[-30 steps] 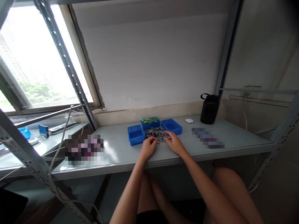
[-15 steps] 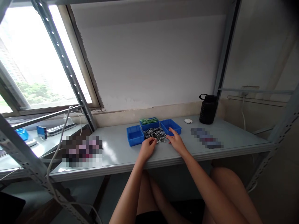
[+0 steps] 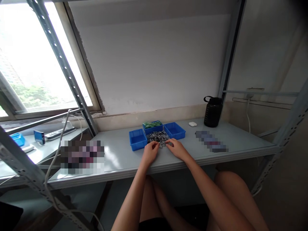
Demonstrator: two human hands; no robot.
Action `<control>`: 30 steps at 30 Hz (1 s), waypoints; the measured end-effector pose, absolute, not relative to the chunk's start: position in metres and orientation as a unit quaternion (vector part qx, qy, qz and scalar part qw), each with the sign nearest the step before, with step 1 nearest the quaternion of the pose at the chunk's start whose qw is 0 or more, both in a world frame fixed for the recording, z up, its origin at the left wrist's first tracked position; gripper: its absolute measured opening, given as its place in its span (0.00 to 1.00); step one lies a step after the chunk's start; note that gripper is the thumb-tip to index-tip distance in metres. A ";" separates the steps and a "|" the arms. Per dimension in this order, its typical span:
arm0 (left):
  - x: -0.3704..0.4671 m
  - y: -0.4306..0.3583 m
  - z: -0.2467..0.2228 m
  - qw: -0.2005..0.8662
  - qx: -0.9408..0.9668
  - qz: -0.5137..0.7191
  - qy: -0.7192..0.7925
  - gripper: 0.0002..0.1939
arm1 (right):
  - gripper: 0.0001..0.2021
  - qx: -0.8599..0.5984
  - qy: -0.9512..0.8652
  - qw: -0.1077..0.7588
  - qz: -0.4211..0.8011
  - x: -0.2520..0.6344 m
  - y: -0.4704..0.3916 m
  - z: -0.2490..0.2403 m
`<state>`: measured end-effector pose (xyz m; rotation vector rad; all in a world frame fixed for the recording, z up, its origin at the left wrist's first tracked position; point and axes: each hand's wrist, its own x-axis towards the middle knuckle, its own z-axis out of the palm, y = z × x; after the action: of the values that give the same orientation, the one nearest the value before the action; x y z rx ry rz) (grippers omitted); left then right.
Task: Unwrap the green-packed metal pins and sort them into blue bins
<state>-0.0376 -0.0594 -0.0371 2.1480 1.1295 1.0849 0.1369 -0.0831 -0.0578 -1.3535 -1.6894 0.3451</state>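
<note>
A loose heap of small black and silver screws (image 3: 157,137) lies on the grey table between the blue bins. My left hand (image 3: 151,152) is at the heap's near left edge, thumb and fingertips pinched together; whatever they hold is too small to make out. Across from it, my right hand (image 3: 177,149) reaches the near right edge of the heap with its fingers drawn together, their tips among the screws. Blue bins stand around the heap: a left bin (image 3: 138,147), a right bin (image 3: 180,134), and a back bin (image 3: 154,130) holding green packets (image 3: 152,124).
A black bottle (image 3: 213,112) and a small white case (image 3: 192,124) stand at the back right. Blurred items lie at the right (image 3: 211,141) and left (image 3: 83,155). A white cable (image 3: 56,157) hangs by the left metal post. A power strip (image 3: 60,133) sits on the neighbouring table.
My right hand has moved left and down from beside the right bin to the screws, and its spread fingers have closed together. The left hand stays pinched at the heap.
</note>
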 end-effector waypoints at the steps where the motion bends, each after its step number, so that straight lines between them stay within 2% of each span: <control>1: -0.038 -0.059 -0.037 0.231 0.782 0.398 0.420 0.13 | 0.10 -0.555 -0.695 0.438 0.132 0.136 -0.084 -0.057; 6: -0.037 -0.060 -0.040 0.155 0.769 0.391 0.481 0.10 | 0.11 -0.550 -0.725 0.395 0.126 0.132 -0.085 -0.056; 10: -0.035 -0.065 -0.041 0.044 0.768 0.355 0.531 0.10 | 0.10 -0.545 -0.724 0.402 0.131 0.132 -0.086 -0.055; 13: -0.033 -0.068 -0.041 0.001 0.769 0.318 0.555 0.09 | 0.10 -0.543 -0.726 0.402 0.130 0.132 -0.087 -0.054; 26: -0.038 -0.059 -0.044 0.058 0.817 0.295 0.493 0.10 | 0.13 -0.520 -0.758 0.347 0.185 0.139 -0.088 -0.052; 30: -0.039 -0.054 -0.047 0.104 0.822 0.319 0.461 0.12 | 0.12 -0.522 -0.748 0.363 0.189 0.140 -0.092 -0.050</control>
<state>-0.0387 -0.0544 -0.0472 2.4237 1.3597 0.9402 0.1402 -0.0924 -0.0500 -1.3430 -1.9258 0.4875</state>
